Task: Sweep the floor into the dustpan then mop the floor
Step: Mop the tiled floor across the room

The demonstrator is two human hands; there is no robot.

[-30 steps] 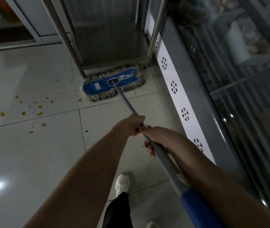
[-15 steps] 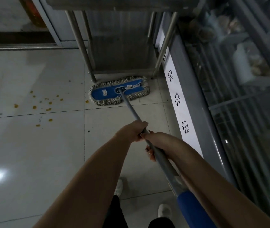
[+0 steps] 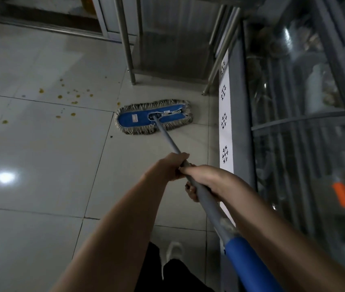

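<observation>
Both hands are wrapped round the mop handle [image 3: 168,137], one right behind the other. The left hand [image 3: 172,166] sits further down the pole, knuckles up. The right hand [image 3: 207,182] touches it from behind, its fingers curled under the shaft. Behind them the pole ends in a blue grip [image 3: 244,258] that runs along the right forearm.

The handle slopes forward to the mop head [image 3: 137,119], a blue pad with a grey fringe. It lies flat on the tiled floor [image 3: 47,169], just in front of the steel counter's legs [image 3: 128,49] and near the snowflake strip [image 3: 224,121] along the base of the glass-fronted cabinet on the right.

No broom or dustpan is in view, so this looks like the mopping half of the job. A scatter of orange-brown spots [image 3: 75,96] marks the tiles to the left of the pad, the nearest one just off its left end.

The next move likely calls for swinging the pad left across those spots. The grip should stay firm and the head flat and pressed down, kept off the counter leg
</observation>
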